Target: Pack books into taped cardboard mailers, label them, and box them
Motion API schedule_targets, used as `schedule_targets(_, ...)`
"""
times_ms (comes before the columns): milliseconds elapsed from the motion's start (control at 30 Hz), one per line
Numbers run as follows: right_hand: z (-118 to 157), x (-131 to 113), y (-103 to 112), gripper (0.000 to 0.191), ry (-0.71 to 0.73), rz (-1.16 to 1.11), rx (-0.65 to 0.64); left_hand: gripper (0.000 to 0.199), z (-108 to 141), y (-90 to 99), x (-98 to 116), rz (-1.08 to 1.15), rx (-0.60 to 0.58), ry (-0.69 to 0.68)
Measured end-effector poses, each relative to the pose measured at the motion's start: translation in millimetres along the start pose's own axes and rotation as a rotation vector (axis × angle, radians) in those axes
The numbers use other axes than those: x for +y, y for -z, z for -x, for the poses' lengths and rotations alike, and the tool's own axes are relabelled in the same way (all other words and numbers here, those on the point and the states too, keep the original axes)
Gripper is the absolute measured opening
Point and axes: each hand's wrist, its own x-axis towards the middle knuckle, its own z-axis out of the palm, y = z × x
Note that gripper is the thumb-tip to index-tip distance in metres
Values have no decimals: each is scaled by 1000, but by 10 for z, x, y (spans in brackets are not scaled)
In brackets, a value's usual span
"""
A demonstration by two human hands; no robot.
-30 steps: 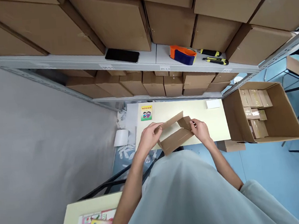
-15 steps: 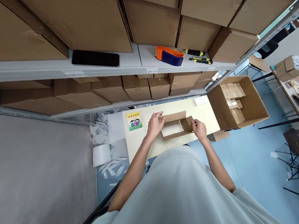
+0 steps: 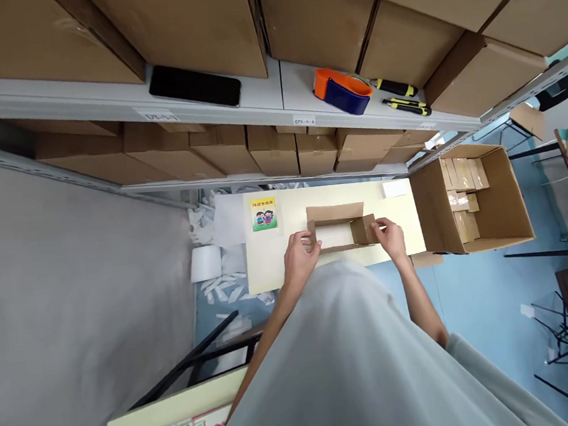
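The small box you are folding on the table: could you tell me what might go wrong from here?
The box sits at the near edge of the table, held only at its ends by the left hand and right hand; it might slide off toward you. Its back flap stands loose and may spring open.

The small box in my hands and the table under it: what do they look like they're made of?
The small box looks like plain brown cardboard, matte and unprinted, with thin walls folded at sharp creases; left hand and right hand grip its two ends. The table shows a smooth, pale yellow top with an even sheen, probably laminate over board, though its core is not visible.
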Motion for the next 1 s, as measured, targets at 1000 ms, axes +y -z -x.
schedule_targets(1000, -266, 488, -171, 24, 257, -212, -353, 47, -84, -131, -118, -259, -2, -126)
